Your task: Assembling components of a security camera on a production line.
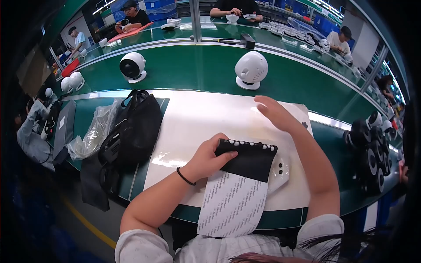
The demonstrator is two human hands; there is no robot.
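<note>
A black sheet [251, 163] is grasped in the left hand [209, 157], pinched near its upper left corner between thumb and fingers, over a white mat [193, 114] on the green table [331, 151]. A white paper backing [232, 204] extends below it, past the mat's near edge, and a white part [280, 180] bearing 2 dark dots is partly covered by the sheet. Nothing is seen to be held in the right hand [279, 116], which is unclenched, fingers extended, well apart from the sheet.

The sheet could be creased or twisted, since it is steadied at only 1 corner. The backing could be snagged or bent by the near edge or the clothing. The row of small white spots [247, 143] could be smeared or dislodged by the fingers, if loose; that cannot be told.

Small print is repeated in slanting rows across the backing. No lettering can be made out on the white part.
</note>
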